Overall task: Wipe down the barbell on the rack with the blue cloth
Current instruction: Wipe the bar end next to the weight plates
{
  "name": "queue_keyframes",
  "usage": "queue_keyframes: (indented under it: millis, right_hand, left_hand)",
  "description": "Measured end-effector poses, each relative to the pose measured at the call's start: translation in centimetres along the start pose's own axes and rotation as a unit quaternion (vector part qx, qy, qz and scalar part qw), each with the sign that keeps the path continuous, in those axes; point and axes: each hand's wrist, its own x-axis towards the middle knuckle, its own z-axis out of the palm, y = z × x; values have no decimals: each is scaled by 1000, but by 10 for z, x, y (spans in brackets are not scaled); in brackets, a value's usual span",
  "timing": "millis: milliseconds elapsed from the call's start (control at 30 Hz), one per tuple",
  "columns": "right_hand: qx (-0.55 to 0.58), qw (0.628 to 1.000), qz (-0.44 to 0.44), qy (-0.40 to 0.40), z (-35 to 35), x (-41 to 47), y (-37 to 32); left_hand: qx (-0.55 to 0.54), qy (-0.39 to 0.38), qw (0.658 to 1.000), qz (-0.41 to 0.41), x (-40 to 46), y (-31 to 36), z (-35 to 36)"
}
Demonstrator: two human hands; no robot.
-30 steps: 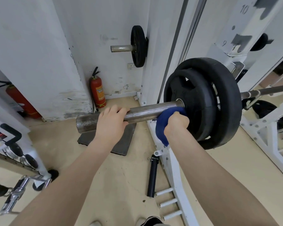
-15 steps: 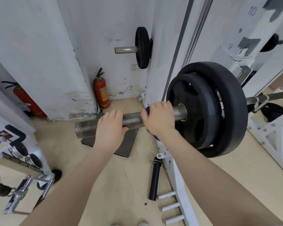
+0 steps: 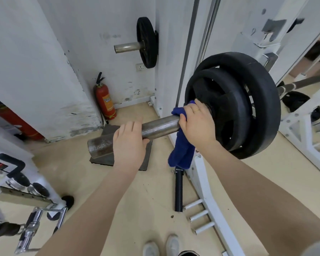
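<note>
The barbell's steel sleeve juts left from two black weight plates on the white rack. Its outer end is rusty. My left hand grips the sleeve near that end, fingers curled over the top. My right hand grips the sleeve right against the inner plate, with the blue cloth wrapped under it. One end of the cloth bunches above the bar and the rest hangs down below my wrist. The thin bar shaft continues to the right beyond the plates.
A dark floor mat lies under the sleeve. A black tube lies on the floor by the rack's pegs. Two red fire extinguishers stand by the wall. A wall-side bar with a plate sticks out above. Chrome handles sit at lower left.
My right hand slid back along the sleeve to the plate with the cloth, which now hangs loose below the bar. The left hand kept its grip near the end.
</note>
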Motion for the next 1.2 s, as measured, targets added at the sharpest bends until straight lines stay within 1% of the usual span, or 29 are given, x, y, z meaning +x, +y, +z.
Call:
queue_keyframes:
  millis: [67, 133, 200, 300, 333, 400, 433, 500, 567, 633, 667, 700, 767, 833, 867, 933, 1000, 1200]
  right_hand:
    - [36, 999, -23, 1, 2, -5, -7]
    - [68, 995, -75, -19, 0, -7, -7]
    - [88, 990, -107, -36, -4, -13, -3]
    - [100, 980, -167, -28, -9, -29, -9]
    - [119, 978, -165, -45, -12, -34, -11]
    - [185, 974, -115, -70, -23, -41, -12]
    - [226, 969, -75, -62, -29, -43, -10]
    - [322, 946, -3, -44, -47, -47, -4]
    - [396, 915, 48, -56, -67, -52, 6]
    - [451, 887, 66, -70, -86, -60, 20]
    - [468, 880, 51, -57, -97, -64, 28]
    - [467, 884, 19, -23, -107, -68, 36]
    - [419, 904, -41, 74, -120, -77, 55]
    - [384, 910, -41, 149, -131, -83, 79]
    - [385, 908, -21, 163, -135, -84, 95]
    - [416, 897, 33, 144, -148, -85, 127]
    - [457, 879, 84, 105, -155, -82, 157]
    - [515, 827, 225, 6, -140, -80, 216]
  left_hand:
    - [30, 30, 999, 34, -3, -1, 7]
    - [50, 60, 996, 53, -5, -1, 11]
    - [51, 56, 996, 53, -6, 2, 12]
    - [56, 34, 997, 35, -5, 7, 10]
    - [63, 25, 997, 28, -5, 9, 10]
    - [78, 13, 997, 14, -5, 12, 8]
    - [84, 9, 996, 8, -5, 13, 7]
    - [87, 5, 996, -4, -6, 19, 4]
    - [65, -4, 998, -11, -8, 32, 2]
    - [33, -11, 999, -4, -11, 50, 2]
    - [12, -6, 1000, 15, -12, 62, 4]
    - [-19, 5, 999, 46, -14, 75, 5]
    - [-110, 26, 988, 108, -19, 108, 8]
    - [-183, 51, 972, 135, -23, 150, 9]
    - [-208, 65, 966, 137, -26, 171, 8]
    - [-250, 88, 957, 122, -34, 212, 9]
    - [-261, 96, 955, 102, -39, 241, 15]
    - [-181, 101, 978, 21, -44, 272, 22]
